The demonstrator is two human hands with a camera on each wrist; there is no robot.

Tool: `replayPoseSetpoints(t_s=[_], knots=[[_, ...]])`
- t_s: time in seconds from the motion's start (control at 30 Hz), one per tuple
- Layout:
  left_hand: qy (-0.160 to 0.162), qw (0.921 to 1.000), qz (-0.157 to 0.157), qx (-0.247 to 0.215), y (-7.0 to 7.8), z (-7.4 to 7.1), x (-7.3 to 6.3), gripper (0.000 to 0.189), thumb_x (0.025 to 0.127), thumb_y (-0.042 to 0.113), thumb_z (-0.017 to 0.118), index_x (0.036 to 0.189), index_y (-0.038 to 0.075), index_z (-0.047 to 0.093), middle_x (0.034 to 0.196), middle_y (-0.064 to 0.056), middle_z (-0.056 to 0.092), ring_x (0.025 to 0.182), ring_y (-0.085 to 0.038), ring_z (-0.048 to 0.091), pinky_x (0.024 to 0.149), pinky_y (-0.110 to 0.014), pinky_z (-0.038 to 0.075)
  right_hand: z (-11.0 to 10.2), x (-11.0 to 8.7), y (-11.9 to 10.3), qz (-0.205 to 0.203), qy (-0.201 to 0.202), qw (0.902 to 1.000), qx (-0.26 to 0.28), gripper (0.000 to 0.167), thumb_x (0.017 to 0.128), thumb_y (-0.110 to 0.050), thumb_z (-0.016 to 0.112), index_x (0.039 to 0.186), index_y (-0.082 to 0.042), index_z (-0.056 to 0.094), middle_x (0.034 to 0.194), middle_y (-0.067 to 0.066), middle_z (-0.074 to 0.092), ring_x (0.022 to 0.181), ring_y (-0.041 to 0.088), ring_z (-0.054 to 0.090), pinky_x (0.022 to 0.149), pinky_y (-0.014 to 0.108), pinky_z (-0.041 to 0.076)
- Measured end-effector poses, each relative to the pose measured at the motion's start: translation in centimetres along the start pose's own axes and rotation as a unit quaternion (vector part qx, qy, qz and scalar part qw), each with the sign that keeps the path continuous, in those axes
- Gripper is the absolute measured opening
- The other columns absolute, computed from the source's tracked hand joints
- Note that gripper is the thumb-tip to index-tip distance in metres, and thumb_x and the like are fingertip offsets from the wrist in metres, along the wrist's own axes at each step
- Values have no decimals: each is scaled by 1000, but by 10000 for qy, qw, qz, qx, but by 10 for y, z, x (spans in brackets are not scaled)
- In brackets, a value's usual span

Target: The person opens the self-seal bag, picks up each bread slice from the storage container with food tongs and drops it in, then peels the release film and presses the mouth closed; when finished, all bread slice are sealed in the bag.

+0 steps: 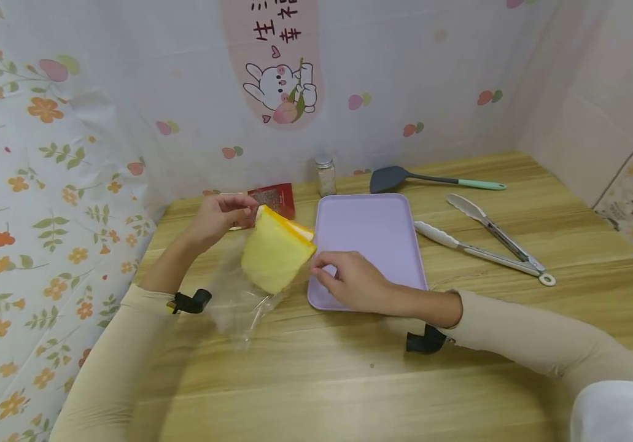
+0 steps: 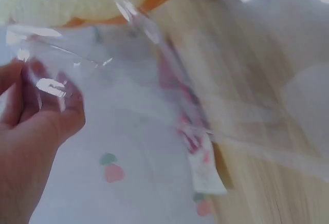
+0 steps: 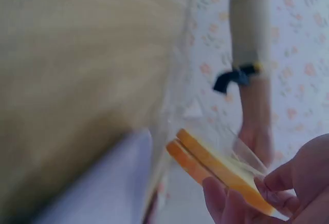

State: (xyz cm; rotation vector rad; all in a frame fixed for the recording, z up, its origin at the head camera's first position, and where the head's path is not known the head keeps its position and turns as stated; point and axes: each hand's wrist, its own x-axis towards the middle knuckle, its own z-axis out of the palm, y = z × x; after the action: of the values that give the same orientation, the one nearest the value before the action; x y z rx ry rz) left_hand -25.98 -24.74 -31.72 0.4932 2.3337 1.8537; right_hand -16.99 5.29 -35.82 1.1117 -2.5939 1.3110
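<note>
Two pale yellow bread slices with orange crusts [image 1: 277,255] lie face to face, tilted, inside a clear plastic bag [image 1: 241,307] held above the table. My left hand [image 1: 218,220] pinches the bag's edge by the upper left corner of the bread; its fingers [image 2: 49,98] show through the film in the left wrist view. On the other side, my right hand [image 1: 352,282] pinches the bag's edge close to the bread's right corner, over the left side of a lilac tray [image 1: 368,227]. Its curled fingers [image 3: 231,201] overlap the crust ends in the right wrist view.
A red packet [image 1: 280,199] lies behind the left hand. At the back stand a small glass jar [image 1: 325,176] and, lying right of it, a spatula [image 1: 390,179] with a mint handle. Spread tongs [image 1: 493,236] lie right of the tray. A printed cloth [image 1: 183,92] hangs behind.
</note>
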Motion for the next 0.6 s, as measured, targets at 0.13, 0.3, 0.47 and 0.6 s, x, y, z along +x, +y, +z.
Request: replayPoseSetpoints(t_s=[0.13, 0.3, 0.47, 0.6], knots=[[390, 9917, 953, -770, 14, 13, -10, 20, 97, -7, 55, 106, 0, 71, 93, -4, 69, 76, -15, 62, 68, -23, 55, -35, 3, -2, -194, 380, 9980, -460, 11, 99, -13, 62, 99, -9, 72, 80, -3, 69, 57, 8, 53, 48, 25, 42], [992, 9652, 1929, -1460, 38, 38, -14, 29, 94, -14, 53, 105, 3, 73, 95, -4, 68, 81, -16, 59, 66, -20, 51, -90, 7, -11, -718, 744, 9893, -1033, 11, 98, -8, 61, 99, -7, 72, 95, 2, 74, 72, 14, 66, 52, 28, 46], [1468, 9357, 2740, -1670, 67, 63, -13, 32, 92, -16, 53, 106, 3, 74, 106, -4, 65, 93, -17, 60, 72, -21, 53, -146, 17, -29, -1187, 951, 9753, -1605, 13, 96, -5, 60, 97, -6, 73, 89, 3, 74, 69, 14, 65, 52, 27, 43], [1830, 9056, 3470, -1612, 87, 83, -11, 29, 90, -16, 56, 106, 0, 74, 108, -7, 64, 92, -19, 61, 71, -22, 52, -186, 23, -42, -1420, 1093, 9663, -1850, 16, 95, -4, 58, 95, -7, 74, 88, 2, 74, 60, 7, 59, 50, 20, 40]])
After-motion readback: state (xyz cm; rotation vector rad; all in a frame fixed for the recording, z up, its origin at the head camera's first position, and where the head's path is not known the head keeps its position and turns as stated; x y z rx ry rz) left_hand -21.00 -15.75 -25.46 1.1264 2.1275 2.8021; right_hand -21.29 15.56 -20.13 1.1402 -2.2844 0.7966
